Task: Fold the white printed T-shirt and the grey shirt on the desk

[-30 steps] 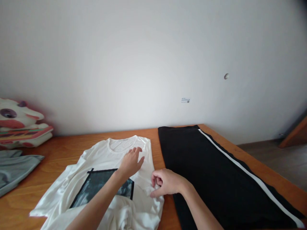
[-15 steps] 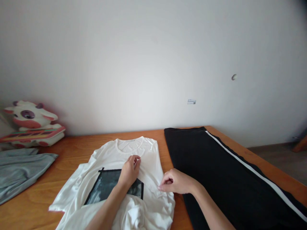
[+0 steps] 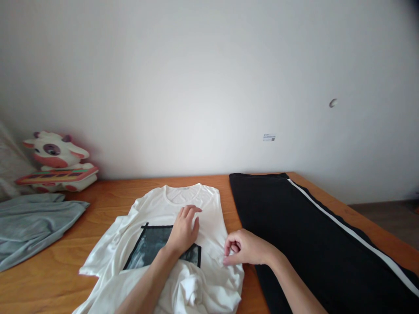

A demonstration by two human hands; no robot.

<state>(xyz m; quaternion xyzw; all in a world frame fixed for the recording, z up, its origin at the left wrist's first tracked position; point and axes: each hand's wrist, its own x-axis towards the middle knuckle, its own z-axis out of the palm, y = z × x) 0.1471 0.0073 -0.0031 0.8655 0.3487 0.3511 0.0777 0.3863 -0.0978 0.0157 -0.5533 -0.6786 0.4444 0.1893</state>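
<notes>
On the table (image 3: pixel 108 192), the right hand (image 3: pixel 245 247) pinches the shirt's (image 3: pixel 209 218) edge. The left hand (image 3: pixel 183 229) is over it, thumb and fingers apart.

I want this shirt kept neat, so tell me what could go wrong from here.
The white shirt is bunched near its lower part, so pressing or folding it like that could set creases. The right hand is at the shirt's side edge; a pull there might skew the printed panel. The right forearm passes over the black garment and could drag it.
</notes>
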